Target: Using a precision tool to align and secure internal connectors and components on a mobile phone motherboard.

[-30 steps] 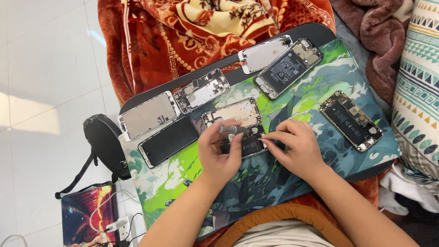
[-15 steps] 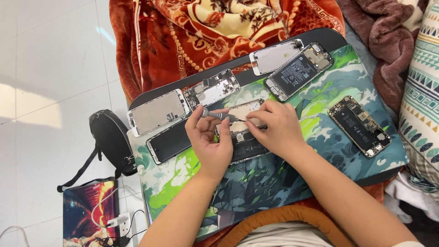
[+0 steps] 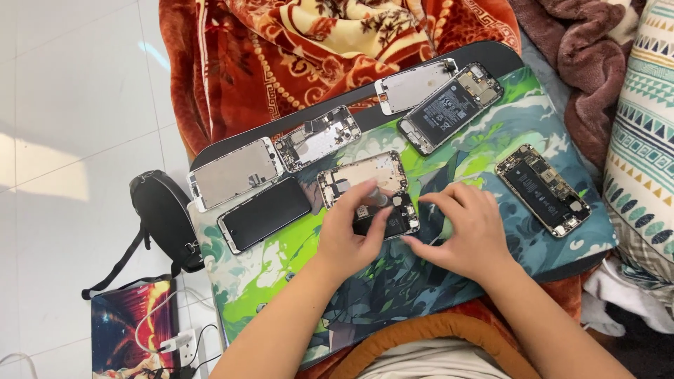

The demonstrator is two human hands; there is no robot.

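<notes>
A small opened phone [image 3: 385,219], dark and lying flat near the middle of the green printed mat [image 3: 281,274], is worked on by both hands; it sits just near of a pale, gutted phone shell [image 3: 361,175], touching or almost touching it. The left hand [image 3: 349,235] is curled over the near-left end of the small phone, and a slim grey tool [image 3: 375,198] is pinched between its thumb and forefinger, the tip angled down toward the phone's far edge, probably so that a small fastener or part can be reached from above. The right hand [image 3: 467,231] is set just right of the phone with fingers spread and bent; the fingertips appear to rest at the phone's right end, seemingly to steady it; whether anything is gripped there cannot be told.

Other phones are laid out flat and apart around the work, presumably so each stays within reach: a dark screen panel [image 3: 265,213] and a silver back plate [image 3: 237,172] to the left; an opened board [image 3: 318,137] far left of centre; a white panel [image 3: 414,85] and an opened phone with a battery [image 3: 451,107] at the far side; another opened phone [image 3: 542,189] to the right. A red patterned blanket [image 3: 295,49] lies beyond the mat; a black bag [image 3: 163,214] sits on the tiled floor [image 3: 70,105] at the left.
</notes>
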